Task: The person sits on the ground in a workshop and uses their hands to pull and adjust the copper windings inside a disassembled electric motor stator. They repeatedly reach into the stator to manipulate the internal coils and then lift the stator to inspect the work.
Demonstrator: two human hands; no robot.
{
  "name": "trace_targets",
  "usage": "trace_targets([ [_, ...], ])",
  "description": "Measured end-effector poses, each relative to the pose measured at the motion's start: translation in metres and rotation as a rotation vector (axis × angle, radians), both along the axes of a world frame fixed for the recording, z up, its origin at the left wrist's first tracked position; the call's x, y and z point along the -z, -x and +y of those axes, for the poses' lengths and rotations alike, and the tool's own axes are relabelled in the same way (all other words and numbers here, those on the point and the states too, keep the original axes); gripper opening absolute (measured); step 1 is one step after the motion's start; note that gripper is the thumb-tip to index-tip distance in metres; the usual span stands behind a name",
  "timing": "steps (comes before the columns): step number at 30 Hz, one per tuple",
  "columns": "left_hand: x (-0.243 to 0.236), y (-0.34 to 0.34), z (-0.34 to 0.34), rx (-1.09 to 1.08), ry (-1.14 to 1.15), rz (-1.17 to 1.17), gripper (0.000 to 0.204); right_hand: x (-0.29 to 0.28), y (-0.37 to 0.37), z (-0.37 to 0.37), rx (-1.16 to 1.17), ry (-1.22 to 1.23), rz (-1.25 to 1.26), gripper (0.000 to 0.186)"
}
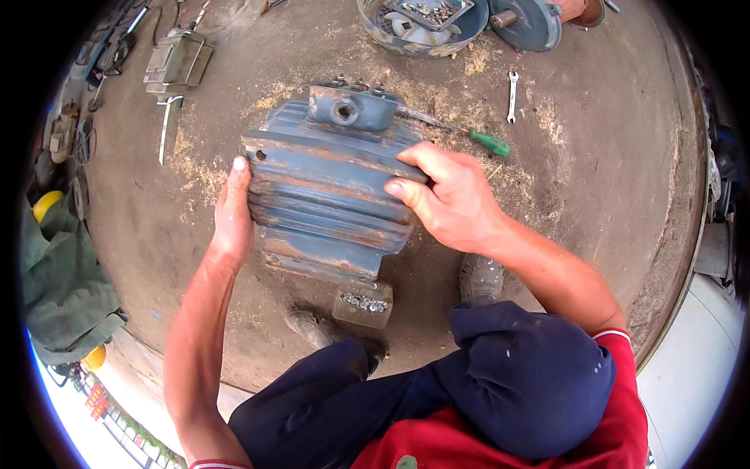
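Between my hands is a blue-grey electric motor housing (pixel 328 184) with long cooling fins, rust-stained along its edges. Its terminal box (pixel 359 109), with a round threaded opening, points away from me. My left hand (pixel 235 207) grips the left end, thumb on top near a bolt hole. At the right end, my right hand (pixel 451 191) has its thumb and fingers closed around a fin's edge. Whether the housing rests on the floor or hangs above it, I cannot tell. A green-handled screwdriver (pixel 490 142) lies beyond my right hand, its shaft running toward the housing.
A small box (pixel 363 316) of metal fasteners stands between my shoes. Far off are a combination wrench (pixel 512 98), a round basin (pixel 426 48) of parts and a blue-grey round cover (pixel 531 27). A metal floodlight-like box (pixel 178 59) lies far left, near green cloth (pixel 62 273).
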State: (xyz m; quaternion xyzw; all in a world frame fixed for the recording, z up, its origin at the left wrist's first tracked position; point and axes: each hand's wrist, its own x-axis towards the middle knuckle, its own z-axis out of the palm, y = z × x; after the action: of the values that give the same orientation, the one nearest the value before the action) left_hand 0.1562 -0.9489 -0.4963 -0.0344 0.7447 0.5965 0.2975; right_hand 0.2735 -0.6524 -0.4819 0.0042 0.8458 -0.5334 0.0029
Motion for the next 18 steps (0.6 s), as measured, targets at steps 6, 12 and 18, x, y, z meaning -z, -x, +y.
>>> trace_targets([
  [6, -0.054, -0.031, 0.064, 0.350, 0.223, 0.215, 0.093, 0.005, -0.060, 0.057, 0.074, 0.015, -0.084, 0.027],
  [12, -0.069, -0.069, 0.091, 0.617, 0.304, 0.479, 0.094, -0.006, -0.106, 0.077, -0.120, -0.281, -0.249, 0.029],
  [18, -0.061, -0.083, 0.114, 0.759, 0.159, 0.719, 0.098, 0.010, -0.155, 0.087, -0.243, -0.262, -0.288, 0.037],
])
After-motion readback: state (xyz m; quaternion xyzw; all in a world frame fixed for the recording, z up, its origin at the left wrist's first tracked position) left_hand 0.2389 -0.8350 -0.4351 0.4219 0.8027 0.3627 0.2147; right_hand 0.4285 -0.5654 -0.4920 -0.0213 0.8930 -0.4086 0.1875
